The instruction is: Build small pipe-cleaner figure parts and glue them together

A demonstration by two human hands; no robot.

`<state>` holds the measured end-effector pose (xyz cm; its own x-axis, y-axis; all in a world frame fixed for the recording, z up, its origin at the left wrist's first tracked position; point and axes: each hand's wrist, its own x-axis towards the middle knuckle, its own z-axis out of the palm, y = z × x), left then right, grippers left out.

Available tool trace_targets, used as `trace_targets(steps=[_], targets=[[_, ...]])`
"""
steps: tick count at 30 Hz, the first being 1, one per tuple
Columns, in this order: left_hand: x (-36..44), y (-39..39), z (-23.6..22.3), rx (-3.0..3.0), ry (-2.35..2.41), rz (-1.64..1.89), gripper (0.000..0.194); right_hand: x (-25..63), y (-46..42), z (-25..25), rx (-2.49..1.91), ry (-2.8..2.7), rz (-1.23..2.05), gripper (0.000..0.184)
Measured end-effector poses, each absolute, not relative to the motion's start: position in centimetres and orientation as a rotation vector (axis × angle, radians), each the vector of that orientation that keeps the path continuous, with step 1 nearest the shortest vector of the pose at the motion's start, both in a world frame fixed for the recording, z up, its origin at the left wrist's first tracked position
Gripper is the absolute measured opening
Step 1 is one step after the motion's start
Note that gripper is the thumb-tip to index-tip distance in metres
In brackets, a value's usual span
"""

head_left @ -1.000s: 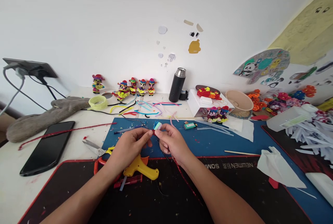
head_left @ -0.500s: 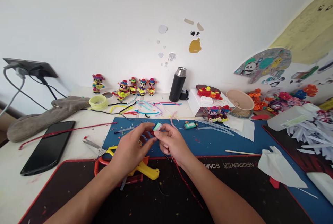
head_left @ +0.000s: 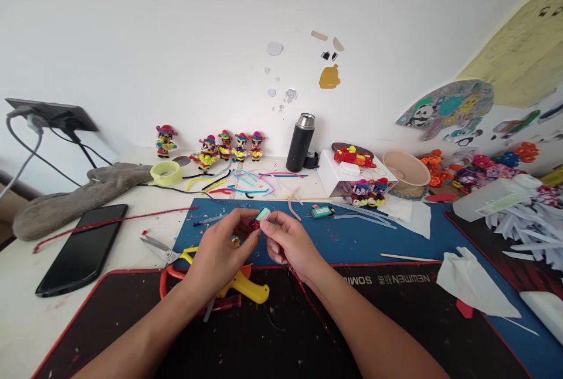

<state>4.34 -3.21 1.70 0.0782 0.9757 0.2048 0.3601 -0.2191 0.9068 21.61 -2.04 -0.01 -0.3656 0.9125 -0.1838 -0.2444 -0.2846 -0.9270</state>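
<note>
Between my two hands, over the blue mat, is a small pale green and white piece [head_left: 263,215] with dark red fuzzy material [head_left: 255,224] against its lower side. My left hand [head_left: 220,247] curls its fingers and thumb around the left side of this piece. My right hand [head_left: 290,243] pinches it from the right, thumb on top. A dark red fuzzy pipe cleaner [head_left: 310,298] runs from under my right hand down toward the lower right. What lies inside the fingers is mostly hidden. Below my left hand lies a yellow-handled tool [head_left: 250,289], partly covered by the hand.
Scissors [head_left: 160,251] lie left of my left hand, near a black phone [head_left: 81,250] crossed by a red pipe cleaner [head_left: 118,223]. A green lighter [head_left: 322,211] rests on the blue mat. Behind stand a black flask [head_left: 300,144], a white box [head_left: 328,175] and several small figures [head_left: 207,153].
The small pale piece has tilted and shifted slightly left between the fingers. The trailing pipe cleaner has moved a little, while both hands stay in nearly the same place.
</note>
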Motion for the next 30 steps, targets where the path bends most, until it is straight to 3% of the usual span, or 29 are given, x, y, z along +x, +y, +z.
trace_targets(steps=[21, 30], targets=[[3.99, -2.29, 1.63, 1.172, 1.136, 1.180, 0.046, 21.66, -2.16, 0.45, -0.950, -1.102, 1.736, 0.047], [3.92, -2.41, 1.37, 1.096, 1.069, 1.175, 0.044, 21.49, -2.17, 0.22, -0.928, -1.089, 1.760, 0.047]])
